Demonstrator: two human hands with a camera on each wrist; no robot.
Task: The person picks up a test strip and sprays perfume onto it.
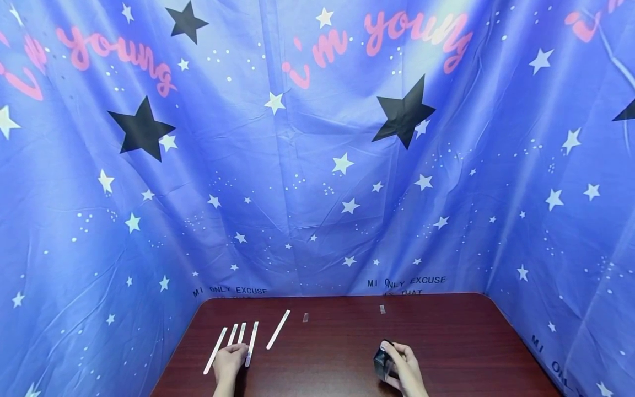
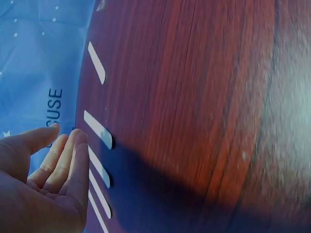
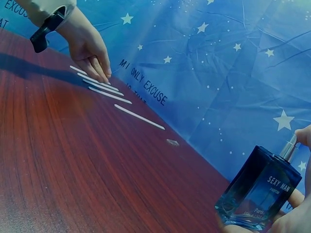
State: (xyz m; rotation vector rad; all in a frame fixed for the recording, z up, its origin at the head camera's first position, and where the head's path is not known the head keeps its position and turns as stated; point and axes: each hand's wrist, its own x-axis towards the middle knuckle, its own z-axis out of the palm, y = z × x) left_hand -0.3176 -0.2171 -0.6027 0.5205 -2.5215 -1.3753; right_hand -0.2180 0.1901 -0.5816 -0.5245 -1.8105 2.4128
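Observation:
My left hand [image 1: 230,364] is over a row of narrow white strips with rounded ends, such as the leftmost strip [image 1: 215,351]. Its fingers look fairly straight in the left wrist view, the thumb apart from them, and I see nothing between them. Whether the fingertips touch a strip is hard to tell. My right hand [image 1: 408,368] grips a dark blue glass perfume bottle [image 3: 260,189], tilted, its lettering reading "SEXY MAN". One digit rests on the silver spray top [image 3: 288,148], while others hold the bottle's side and base.
A separate white strip [image 1: 278,330] lies slanted to the right of the row. Two small clear pieces, one left [image 1: 305,317] and one right [image 1: 382,309], lie near the far edge of the brown wooden table [image 1: 461,342]. Blue star-patterned cloth [image 1: 307,209] hangs behind and at both sides.

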